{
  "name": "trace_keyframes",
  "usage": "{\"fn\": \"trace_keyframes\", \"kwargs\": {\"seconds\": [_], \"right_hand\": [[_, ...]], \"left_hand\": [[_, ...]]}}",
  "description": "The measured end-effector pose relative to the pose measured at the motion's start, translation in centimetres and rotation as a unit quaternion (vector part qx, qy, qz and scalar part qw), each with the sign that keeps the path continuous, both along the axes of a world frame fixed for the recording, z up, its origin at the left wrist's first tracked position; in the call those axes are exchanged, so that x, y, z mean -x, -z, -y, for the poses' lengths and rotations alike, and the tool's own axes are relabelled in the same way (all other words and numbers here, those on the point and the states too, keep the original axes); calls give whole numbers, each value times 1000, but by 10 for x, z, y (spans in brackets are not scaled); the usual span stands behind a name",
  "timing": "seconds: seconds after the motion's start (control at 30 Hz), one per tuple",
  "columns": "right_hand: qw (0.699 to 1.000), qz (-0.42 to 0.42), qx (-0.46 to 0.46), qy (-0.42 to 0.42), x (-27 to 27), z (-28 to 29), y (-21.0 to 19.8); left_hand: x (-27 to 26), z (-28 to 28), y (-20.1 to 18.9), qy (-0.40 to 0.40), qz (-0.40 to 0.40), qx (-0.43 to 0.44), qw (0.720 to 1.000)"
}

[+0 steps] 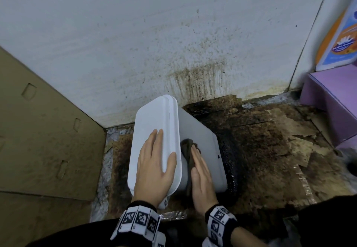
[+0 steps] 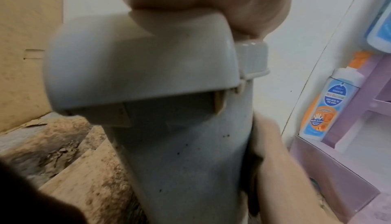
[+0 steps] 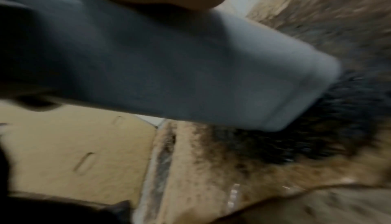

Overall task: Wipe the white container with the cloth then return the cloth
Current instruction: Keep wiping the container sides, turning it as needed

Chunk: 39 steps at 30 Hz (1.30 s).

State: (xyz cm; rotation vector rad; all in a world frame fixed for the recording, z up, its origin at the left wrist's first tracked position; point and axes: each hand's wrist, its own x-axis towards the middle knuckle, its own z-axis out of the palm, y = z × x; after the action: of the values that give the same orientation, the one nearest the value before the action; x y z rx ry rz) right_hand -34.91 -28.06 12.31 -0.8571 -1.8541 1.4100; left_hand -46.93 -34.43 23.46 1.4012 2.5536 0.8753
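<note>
The white container point(image 1: 202, 140) stands tilted on the dirty floor, its lid point(image 1: 152, 123) facing up and left. My left hand point(image 1: 154, 161) rests flat on the lid with straight fingers, the thumb lying along the lid's right edge. My right hand point(image 1: 201, 173) presses a dark olive cloth point(image 1: 186, 146) flat against the container's side wall with straight fingers. The left wrist view shows the lid's end point(image 2: 137, 68) under my palm and dark specks on the container's wall point(image 2: 180, 152). The right wrist view is blurred and shows the container's side point(image 3: 190, 68).
A brown cardboard box point(image 1: 38, 130) stands to the left. Behind is a stained white wall point(image 1: 173, 34). Torn, soiled cardboard point(image 1: 270, 140) covers the floor, with a black wet patch point(image 1: 229, 161) beside the container. At right are a purple shelf point(image 1: 332, 101) and a hand-wash bottle point(image 1: 340, 40).
</note>
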Motion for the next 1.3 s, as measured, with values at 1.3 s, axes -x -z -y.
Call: {"fn": "trace_keyframes", "kwargs": {"seconds": [1.3], "right_hand": [[992, -28, 118, 29, -35, -56, -113]], "left_hand": [[-74, -49, -21, 23, 54, 54, 997]]}}
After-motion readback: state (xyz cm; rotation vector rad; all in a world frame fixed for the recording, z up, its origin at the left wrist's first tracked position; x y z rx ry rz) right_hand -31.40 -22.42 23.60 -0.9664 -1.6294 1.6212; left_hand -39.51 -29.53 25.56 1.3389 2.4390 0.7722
